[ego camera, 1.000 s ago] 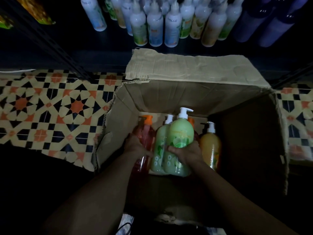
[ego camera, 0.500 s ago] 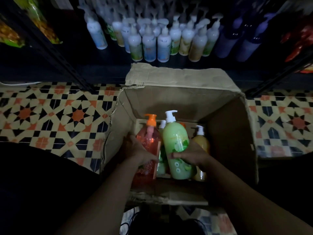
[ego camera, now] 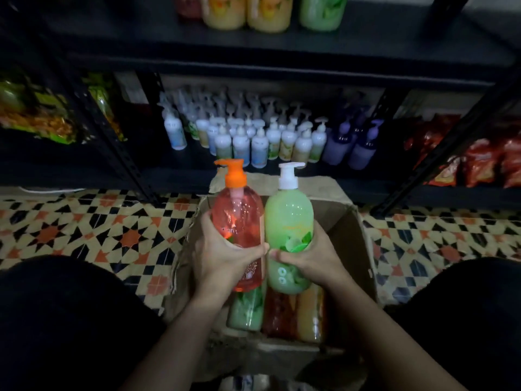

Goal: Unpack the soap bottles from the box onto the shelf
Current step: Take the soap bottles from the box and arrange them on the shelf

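Gripping the orange bottle (ego camera: pixel 236 221) in the left hand (ego camera: pixel 225 258) and the green bottle (ego camera: pixel 288 227) in the right hand (ego camera: pixel 310 256), both wrapped tight above the box (ego camera: pixel 363 249), touching bottles could knock, slipping back down.

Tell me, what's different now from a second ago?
Both hands have lifted their bottles up out of the box: the left hand raises the orange bottle, the right hand the green bottle. Grips unchanged. Three bottles stay in the box.
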`<state>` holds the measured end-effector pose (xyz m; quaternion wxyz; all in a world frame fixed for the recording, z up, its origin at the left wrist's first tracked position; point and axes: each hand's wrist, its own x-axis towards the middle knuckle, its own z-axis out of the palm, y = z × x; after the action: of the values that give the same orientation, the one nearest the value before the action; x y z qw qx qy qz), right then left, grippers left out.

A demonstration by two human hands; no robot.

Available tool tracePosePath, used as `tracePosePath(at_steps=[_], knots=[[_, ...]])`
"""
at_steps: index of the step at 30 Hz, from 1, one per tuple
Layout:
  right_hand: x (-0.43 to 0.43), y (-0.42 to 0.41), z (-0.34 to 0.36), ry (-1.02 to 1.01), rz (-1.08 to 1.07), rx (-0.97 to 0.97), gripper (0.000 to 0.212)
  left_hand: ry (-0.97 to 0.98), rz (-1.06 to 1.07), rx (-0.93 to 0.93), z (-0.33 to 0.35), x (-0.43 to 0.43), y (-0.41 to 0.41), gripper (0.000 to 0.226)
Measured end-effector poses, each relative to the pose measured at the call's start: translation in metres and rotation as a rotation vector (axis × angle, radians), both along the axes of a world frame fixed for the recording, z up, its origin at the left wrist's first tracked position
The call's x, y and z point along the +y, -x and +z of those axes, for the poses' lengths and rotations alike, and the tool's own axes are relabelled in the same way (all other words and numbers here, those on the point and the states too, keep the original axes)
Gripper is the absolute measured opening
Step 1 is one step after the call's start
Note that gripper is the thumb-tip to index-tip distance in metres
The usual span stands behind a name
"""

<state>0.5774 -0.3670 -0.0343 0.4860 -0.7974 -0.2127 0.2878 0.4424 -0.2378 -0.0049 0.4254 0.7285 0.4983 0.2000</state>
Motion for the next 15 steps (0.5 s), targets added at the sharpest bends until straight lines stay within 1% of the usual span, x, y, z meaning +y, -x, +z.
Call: tracePosePath(at_steps=[2,3,6,7,12,15], knots=[[0.013,-0.009,0.023,-0.091,-0.006,-0.072,0.067,-0.07,0.033,-0.053,0.024,0.009,-0.01,0.121],[0.02,-0.014,0.036,-0.118,-0.028,-0.111,0.069,-0.094,0.038,-0.082,0.037,0.015,-0.016,0.122],[0.047,-0.034,0.078,-0.223,-0.061,-0.266,0.096,-0.195,0.051,-0.186,0.08,0.033,-0.033,0.118],[0.057,-0.042,0.093,-0.254,-0.067,-0.318,0.099,-0.227,0.055,-0.22,0.095,0.039,-0.039,0.116],[0.099,-0.07,0.177,-0.39,-0.121,-0.507,0.096,-0.405,0.071,-0.387,0.171,0.073,-0.072,0.119],[0.127,-0.088,0.217,-0.452,-0.159,-0.572,0.091,-0.503,0.093,-0.425,0.211,0.098,-0.094,0.12]])
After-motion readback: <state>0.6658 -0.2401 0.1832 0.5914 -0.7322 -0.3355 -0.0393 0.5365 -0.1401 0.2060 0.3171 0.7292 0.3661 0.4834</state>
